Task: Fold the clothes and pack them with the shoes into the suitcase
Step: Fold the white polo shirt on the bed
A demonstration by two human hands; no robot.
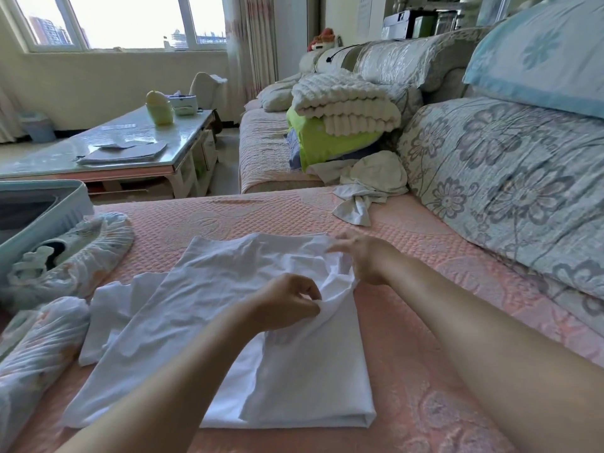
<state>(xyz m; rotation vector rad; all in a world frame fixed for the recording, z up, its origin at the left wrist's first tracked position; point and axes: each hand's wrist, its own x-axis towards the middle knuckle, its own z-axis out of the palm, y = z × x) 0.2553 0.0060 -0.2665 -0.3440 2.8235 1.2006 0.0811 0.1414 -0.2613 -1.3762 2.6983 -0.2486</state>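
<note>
A white shirt (202,308) lies partly folded on the pink sofa cover (408,322). The left hand (287,302) pinches a ridge of its cloth near the middle. The right hand (359,256) sits at the shirt's far corner, blurred, so its grip cannot be told. The suitcase (42,210) is cut off at the left edge. Beside it, a shoe (42,256) shows only partly inside a floral bag (98,253).
</note>
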